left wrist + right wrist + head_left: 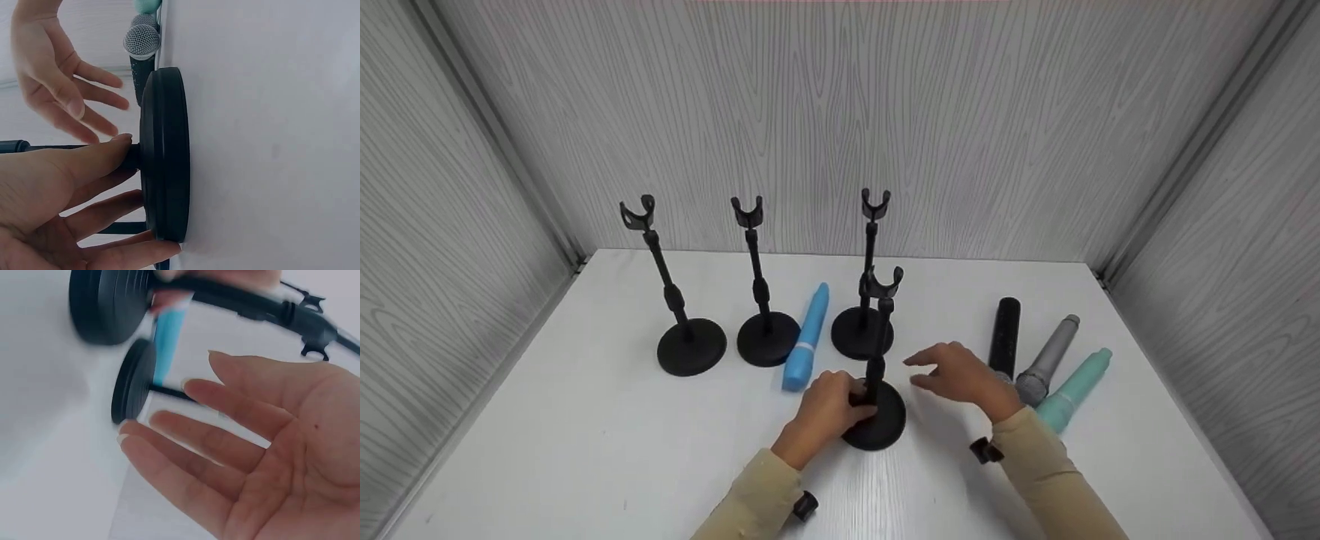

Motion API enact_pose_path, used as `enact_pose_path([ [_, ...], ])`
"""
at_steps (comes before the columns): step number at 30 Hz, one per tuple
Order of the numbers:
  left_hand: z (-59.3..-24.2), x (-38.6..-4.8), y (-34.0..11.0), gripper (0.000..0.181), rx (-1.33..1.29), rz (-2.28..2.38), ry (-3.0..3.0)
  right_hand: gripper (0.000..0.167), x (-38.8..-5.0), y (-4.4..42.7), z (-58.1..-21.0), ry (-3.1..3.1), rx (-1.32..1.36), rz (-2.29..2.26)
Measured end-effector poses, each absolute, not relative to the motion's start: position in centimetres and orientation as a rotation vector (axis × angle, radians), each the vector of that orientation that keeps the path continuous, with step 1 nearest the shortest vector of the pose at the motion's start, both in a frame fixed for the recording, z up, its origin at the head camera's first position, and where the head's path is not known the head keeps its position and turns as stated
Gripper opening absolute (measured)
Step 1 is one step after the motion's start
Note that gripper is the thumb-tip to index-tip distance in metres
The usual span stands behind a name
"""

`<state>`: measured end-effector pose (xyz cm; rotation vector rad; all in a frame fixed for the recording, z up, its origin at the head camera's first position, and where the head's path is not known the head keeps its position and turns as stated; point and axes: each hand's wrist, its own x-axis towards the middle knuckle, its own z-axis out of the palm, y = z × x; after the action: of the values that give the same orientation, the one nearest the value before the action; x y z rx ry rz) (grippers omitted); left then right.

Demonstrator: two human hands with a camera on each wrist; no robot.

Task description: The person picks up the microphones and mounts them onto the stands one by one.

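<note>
Black microphone stand (876, 366), upright at the near middle of the table (660, 450).
From here, the left hand (826, 409) has its fingers clamped on the lower pole, just above the round base (890, 421); the right hand (960, 373) hovers to the right, its fingers apart. On the far side rises another stand (851, 336), and a blue microphone (808, 341) lies to the left.

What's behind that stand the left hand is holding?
Another black stand stands upright behind the held stand, its open-topped holder showing empty. The nearer stand's holder and pole cover part of its pole and base, so those bits can't be seen.
</note>
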<state>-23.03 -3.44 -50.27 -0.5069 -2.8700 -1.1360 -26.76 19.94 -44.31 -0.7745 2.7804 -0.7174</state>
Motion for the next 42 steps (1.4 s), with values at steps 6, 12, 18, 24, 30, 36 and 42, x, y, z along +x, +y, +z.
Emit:
enact_pose_path([
  [6,-50.2,-23.1,-3.5,0.026,-0.486,-1.160,-2.873,0.029,-29.1,23.6,-42.8,2.813,-0.725,-0.647],
  [12,-50.3,-23.1,-3.4,0.024,-0.503,-1.161,-2.869,0.031,-30.5,26.5,-42.0,2.881,-0.587,-0.506],
  [18,-50.3,-23.1,-3.3,0.023,-0.510,-1.155,-2.864,0.042,-31.5,28.8,-42.1,2.877,-0.463,-0.368],
  [24,-50.4,-23.2,-3.4,0.022,-0.499,-1.150,-2.873,0.047,-32.1,30.7,-43.0,2.855,-0.528,-0.301],
  [30,-50.4,-23.2,-3.4,0.022,-0.495,-1.146,-2.876,0.050,-32.5,31.4,-43.9,2.828,-0.514,-0.257],
  [36,-50.4,-23.0,-3.3,0.025,-0.489,-1.153,-2.888,0.051,-32.8,31.2,-44.7,2.811,-0.547,-0.172],
  [42,-50.3,-23.1,-3.3,0.027,-0.458,-1.166,-2.902,0.048,-33.2,30.7,-45.1,2.848,-0.629,-0.030],
])
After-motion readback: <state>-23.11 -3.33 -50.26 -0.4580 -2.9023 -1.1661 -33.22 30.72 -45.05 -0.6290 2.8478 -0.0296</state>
